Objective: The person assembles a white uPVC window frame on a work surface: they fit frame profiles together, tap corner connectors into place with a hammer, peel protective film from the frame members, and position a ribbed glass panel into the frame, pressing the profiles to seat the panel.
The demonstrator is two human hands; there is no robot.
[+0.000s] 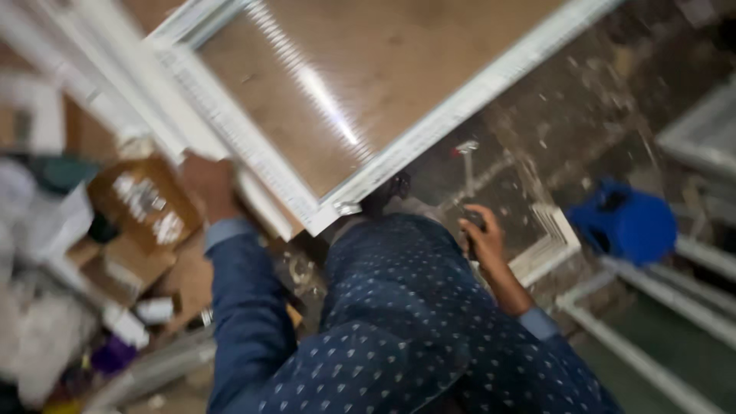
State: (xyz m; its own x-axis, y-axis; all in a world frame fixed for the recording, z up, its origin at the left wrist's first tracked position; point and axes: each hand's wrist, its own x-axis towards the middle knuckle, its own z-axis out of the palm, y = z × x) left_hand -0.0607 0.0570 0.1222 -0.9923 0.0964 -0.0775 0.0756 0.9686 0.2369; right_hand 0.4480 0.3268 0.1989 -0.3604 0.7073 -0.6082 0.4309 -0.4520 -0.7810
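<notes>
Left hand point(208, 184) grips the edge of the white window frame point(307, 207), fingers curled, frame resting tilted on the workbench. Right hand point(481, 239) hangs beside it, apparently closed around a small dark tool point(474, 221).

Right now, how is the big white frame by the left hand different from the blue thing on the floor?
The big white frame is wide, flat and four-sided, with a clear pane showing brown board behind; the blue thing is small, rounded and solid-coloured. The left hand touches the frame's edge, while the blue thing lies untouched, away from both hands. The right hand holds a small dark object instead. Both look blurred.
</notes>
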